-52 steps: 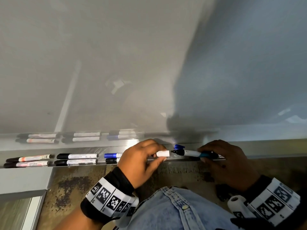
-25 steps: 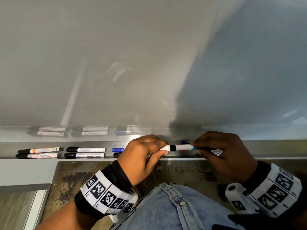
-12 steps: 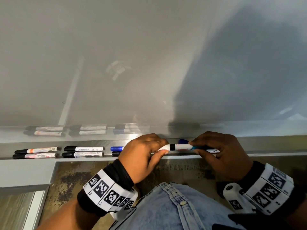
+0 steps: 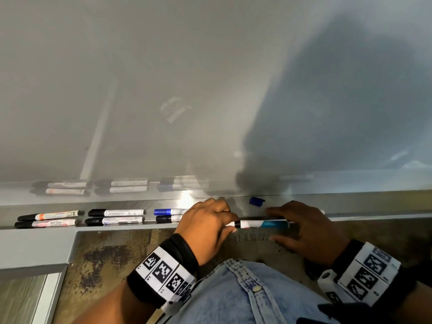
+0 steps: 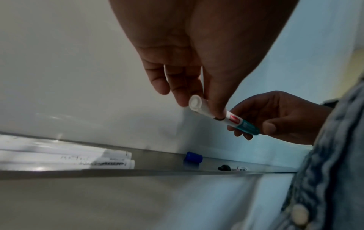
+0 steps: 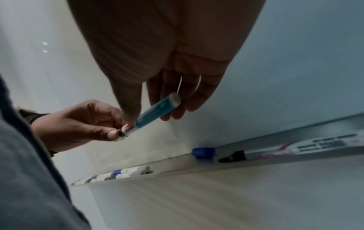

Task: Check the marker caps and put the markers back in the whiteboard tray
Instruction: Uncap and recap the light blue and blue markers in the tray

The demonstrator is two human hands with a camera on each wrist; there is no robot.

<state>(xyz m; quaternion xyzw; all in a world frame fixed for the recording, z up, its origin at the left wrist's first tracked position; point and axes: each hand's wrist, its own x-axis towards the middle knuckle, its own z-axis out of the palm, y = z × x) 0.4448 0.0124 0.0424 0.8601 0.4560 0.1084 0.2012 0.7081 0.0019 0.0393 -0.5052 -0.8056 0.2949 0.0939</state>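
Observation:
A white-and-teal marker (image 4: 261, 223) hangs level just above the front lip of the whiteboard tray (image 4: 374, 204). My left hand (image 4: 231, 224) pinches its white cap (image 5: 197, 105), which sits on the marker. My right hand (image 4: 278, 224) grips the teal barrel (image 6: 157, 112). A loose blue cap (image 4: 256, 201) lies at the back of the tray between my hands. An uncapped marker (image 6: 315, 144) with a bare black tip (image 6: 234, 155) lies in the tray under my right hand.
Several capped markers (image 4: 115, 216) lie in pairs along the left part of the tray. The whiteboard (image 4: 210, 90) rises right behind it. Below the tray are a stained floor (image 4: 105, 265) and my denim shirt (image 4: 233, 295).
Two seconds ago the cap and the marker's black tip were apart; the cap is now on. Both hands have since drawn the marker from over the tray to its front lip.

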